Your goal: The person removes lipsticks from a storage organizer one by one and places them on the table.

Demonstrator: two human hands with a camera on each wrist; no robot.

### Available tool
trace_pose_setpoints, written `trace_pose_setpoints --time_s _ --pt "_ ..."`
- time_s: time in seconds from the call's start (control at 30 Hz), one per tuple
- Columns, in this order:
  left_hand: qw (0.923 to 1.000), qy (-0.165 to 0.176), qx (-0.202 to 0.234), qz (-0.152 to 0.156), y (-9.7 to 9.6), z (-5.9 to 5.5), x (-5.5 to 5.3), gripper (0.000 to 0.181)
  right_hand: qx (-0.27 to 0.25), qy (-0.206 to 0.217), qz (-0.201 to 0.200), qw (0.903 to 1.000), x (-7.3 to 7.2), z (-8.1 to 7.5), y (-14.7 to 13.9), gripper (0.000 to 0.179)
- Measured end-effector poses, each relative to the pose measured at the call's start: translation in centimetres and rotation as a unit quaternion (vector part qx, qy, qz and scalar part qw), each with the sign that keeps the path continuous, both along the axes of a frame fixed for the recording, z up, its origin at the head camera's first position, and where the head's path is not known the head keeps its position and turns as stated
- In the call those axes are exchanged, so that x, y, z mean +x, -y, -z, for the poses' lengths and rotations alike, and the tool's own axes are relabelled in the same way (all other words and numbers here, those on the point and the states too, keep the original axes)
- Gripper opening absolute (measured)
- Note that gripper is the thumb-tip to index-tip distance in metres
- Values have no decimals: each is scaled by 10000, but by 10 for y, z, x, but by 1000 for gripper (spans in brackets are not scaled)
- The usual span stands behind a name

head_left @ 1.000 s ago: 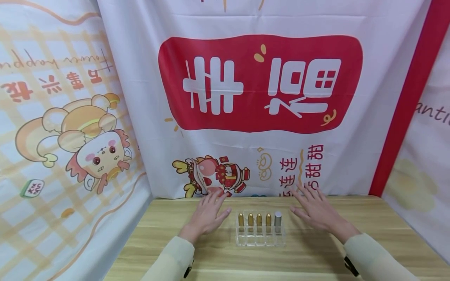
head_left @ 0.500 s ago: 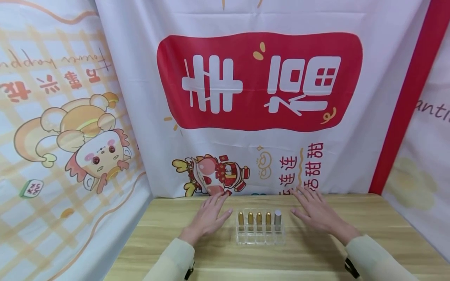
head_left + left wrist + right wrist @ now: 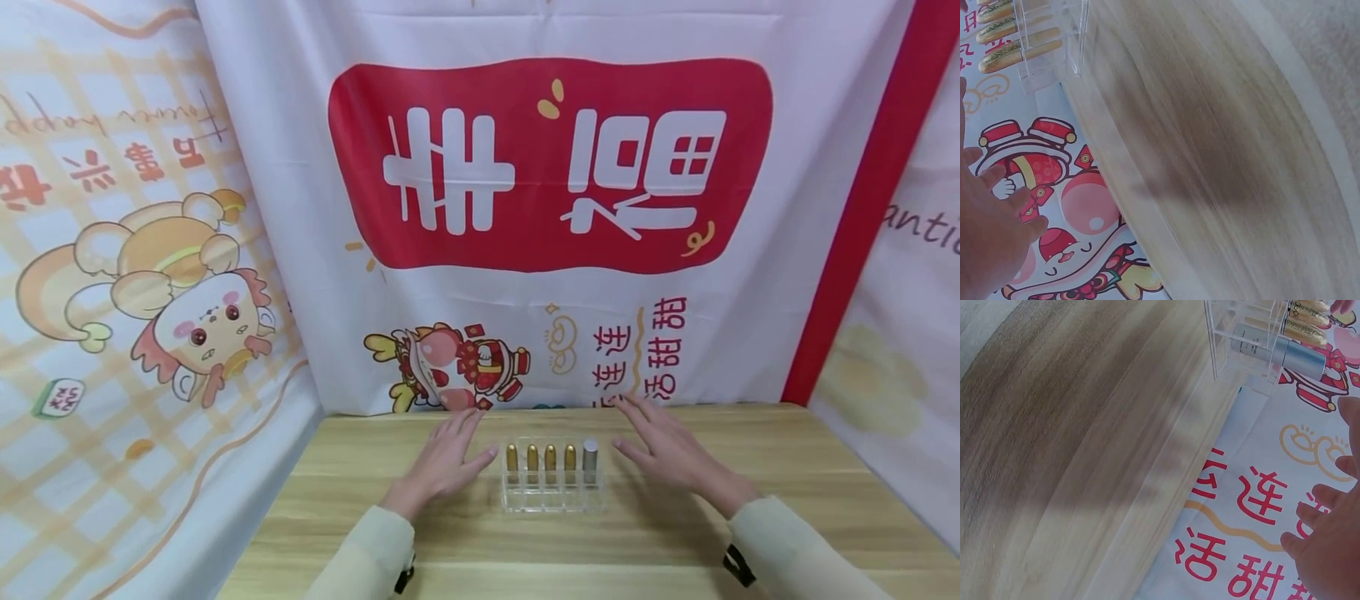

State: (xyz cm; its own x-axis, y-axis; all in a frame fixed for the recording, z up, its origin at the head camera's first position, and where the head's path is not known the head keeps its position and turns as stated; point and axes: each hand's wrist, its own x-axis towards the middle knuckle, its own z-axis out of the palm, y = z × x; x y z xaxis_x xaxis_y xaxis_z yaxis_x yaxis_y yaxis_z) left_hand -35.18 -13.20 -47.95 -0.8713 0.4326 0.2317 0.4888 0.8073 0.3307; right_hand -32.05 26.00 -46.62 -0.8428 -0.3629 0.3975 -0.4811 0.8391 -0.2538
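A clear acrylic lipstick holder (image 3: 553, 502) stands on the table between both hands. In its back row several gold, bullet-tipped lipstick tubes (image 3: 550, 457) stand upright, with one silver tube (image 3: 590, 455) at the right end. My left hand (image 3: 441, 463) is left of the holder and my right hand (image 3: 673, 450) is right of it. Both have fingers spread and extended, apart from the holder and gripping nothing. The left wrist view has the left hand (image 3: 991, 234) at its edge. Printing on the silver tube (image 3: 1304, 359) is too small to read in the right wrist view.
The light wood table (image 3: 525, 554) meets a white cloth backdrop (image 3: 300, 275) with red print at its far edge. More printed cloth (image 3: 150, 400) hangs on the left and right. Hand shadows fall on the wood.
The scene has shifted slightly upward in the head view. Both hands keep nearly the same pose beside the holder, and the tubes stay in place.
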Motion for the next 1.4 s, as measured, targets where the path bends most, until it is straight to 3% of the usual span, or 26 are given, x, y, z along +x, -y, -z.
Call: trace_pose_setpoints --time_s 0.47,0.9,1.4 --pt "9990 338 114 275 -6 9 5 86 -561 207 -171 9981 2 6 4 69" --pt "9972 599 362 275 -10 14 13 90 -911 539 -264 9940 3 8 13 67" --pt "9958 760 411 308 -16 18 13 98 -1236 671 -502 9888 3 12 24 63"
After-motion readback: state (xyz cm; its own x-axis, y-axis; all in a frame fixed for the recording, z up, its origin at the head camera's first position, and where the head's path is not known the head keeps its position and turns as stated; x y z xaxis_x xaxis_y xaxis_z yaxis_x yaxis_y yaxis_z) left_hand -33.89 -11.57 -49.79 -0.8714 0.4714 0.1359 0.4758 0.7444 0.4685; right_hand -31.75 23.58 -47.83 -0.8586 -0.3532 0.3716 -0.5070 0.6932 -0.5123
